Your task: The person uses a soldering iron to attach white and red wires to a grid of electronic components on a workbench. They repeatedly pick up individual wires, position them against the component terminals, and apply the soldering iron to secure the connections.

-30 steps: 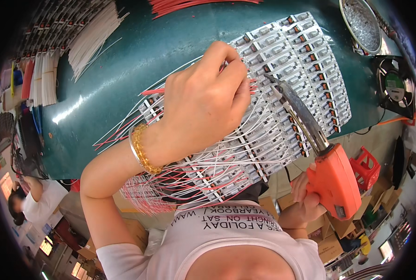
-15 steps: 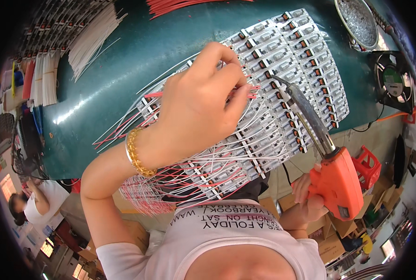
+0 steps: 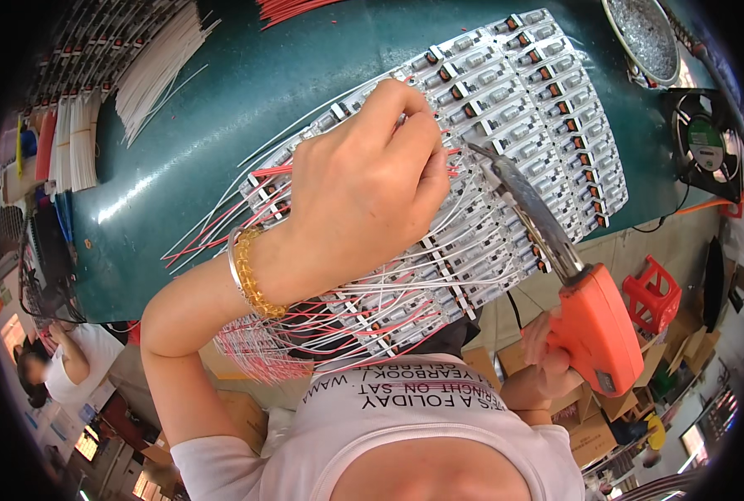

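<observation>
A large panel of small circuit boards (image 3: 585,125) lies on the green work table, in rows with little grey and black parts. Over its middle, my left hand (image 3: 363,184) is closed in a pinch on thin red wires (image 3: 273,171), whose ends stick out on both sides of the fingers. My right hand (image 3: 549,359) grips an orange soldering gun (image 3: 603,330) below the table edge. Its dark tip points up-left and sits at the boards, just right of the left fingertips. Many white and red wires (image 3: 267,351) trail from the lower boards over the near edge.
Loose white wires (image 3: 159,75) and red wires (image 3: 292,10) lie on the green table (image 3: 159,159) at the far side. At the right are a round metal bowl (image 3: 643,42) and a small black fan (image 3: 706,146). A red stool (image 3: 654,296) stands below; another person (image 3: 80,367) sits left.
The soldering gun has shifted slightly left and its tip is nearer the left fingertips. My left hand keeps its pinch on the red wires, its fingers slightly rolled.
</observation>
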{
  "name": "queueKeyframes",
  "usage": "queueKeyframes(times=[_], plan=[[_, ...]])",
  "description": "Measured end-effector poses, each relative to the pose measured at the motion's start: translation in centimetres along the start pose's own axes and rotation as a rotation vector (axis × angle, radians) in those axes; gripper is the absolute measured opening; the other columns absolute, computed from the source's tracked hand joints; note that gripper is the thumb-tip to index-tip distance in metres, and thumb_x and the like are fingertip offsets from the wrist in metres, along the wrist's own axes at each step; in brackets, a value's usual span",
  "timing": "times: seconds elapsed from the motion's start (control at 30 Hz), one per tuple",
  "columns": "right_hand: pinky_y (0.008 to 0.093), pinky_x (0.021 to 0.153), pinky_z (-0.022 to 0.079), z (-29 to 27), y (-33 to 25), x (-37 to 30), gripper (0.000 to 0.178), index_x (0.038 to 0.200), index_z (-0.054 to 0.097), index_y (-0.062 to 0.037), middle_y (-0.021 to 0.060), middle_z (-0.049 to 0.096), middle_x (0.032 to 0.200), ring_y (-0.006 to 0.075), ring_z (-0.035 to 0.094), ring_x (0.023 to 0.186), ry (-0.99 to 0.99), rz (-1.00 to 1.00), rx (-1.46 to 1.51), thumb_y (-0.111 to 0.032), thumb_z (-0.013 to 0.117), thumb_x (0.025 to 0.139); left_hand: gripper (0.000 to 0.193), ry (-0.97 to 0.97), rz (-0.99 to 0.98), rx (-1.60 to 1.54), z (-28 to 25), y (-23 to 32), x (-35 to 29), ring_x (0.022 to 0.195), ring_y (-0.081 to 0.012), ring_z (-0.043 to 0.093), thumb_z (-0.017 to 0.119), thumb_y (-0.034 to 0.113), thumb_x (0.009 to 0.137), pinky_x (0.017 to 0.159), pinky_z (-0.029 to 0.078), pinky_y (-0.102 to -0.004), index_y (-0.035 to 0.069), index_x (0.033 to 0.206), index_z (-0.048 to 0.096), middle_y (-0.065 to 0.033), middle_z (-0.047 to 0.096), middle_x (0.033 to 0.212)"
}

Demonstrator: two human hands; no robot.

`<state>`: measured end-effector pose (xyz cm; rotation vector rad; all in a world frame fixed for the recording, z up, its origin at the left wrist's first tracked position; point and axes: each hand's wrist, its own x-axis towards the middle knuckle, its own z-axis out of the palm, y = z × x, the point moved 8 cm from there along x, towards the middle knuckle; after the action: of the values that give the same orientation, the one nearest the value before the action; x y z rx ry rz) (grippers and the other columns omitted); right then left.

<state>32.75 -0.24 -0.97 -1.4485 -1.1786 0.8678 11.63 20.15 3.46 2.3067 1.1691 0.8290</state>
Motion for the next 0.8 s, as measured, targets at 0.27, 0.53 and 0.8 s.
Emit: queueKeyframes(times=[0.27, 0.53, 0.8], plan=[[0.0242, 0.045, 0.039, 1.0, -0.8, 0.6, 0.074, 0.128, 0.045, 0.0111, -0.0029, 0.047, 0.051, 0.0086, 0.043, 0.040, 0.090, 0.078, 0.195, -0.051, 0.062, 0.091, 0.011, -0.005, 0.013, 0.011, 0.1, 0.2, 0.1, 0.065, -0.0172, 0.067, 0.071, -0.002, 0.075, 0.055, 0.052, -0.0275, 0.000, 0.077, 0.061, -0.0079, 0.061, 0.095], [0.0251, 0.045, 0.040, -1.1, 1.3, -1.1, 0.078, 0.129, 0.044, 0.0099, -0.0027, 0.047, 0.050, 0.0090, 0.043, 0.040, 0.154, 0.167, 0.309, -0.056, 0.061, 0.090, 0.009, -0.021, 0.015, -0.082, -0.7, 0.3, 0.3, 0.068, -0.0171, 0.065, 0.072, -0.001, 0.077, 0.056, 0.053, -0.0269, 0.000, 0.081, 0.065, -0.0095, 0.061, 0.099], [0.0258, 0.045, 0.041, -0.9, 0.9, -2.2, 0.078, 0.127, 0.044, 0.0083, -0.0022, 0.048, 0.052, 0.0102, 0.045, 0.041, 0.103, 0.205, 0.137, -0.058, 0.062, 0.088, 0.009, -0.073, -0.023, -0.058, 0.9, 1.1, -0.4, 0.067, -0.0164, 0.066, 0.072, -0.001, 0.077, 0.056, 0.053, -0.0256, 0.000, 0.080, 0.063, -0.0074, 0.061, 0.096]])
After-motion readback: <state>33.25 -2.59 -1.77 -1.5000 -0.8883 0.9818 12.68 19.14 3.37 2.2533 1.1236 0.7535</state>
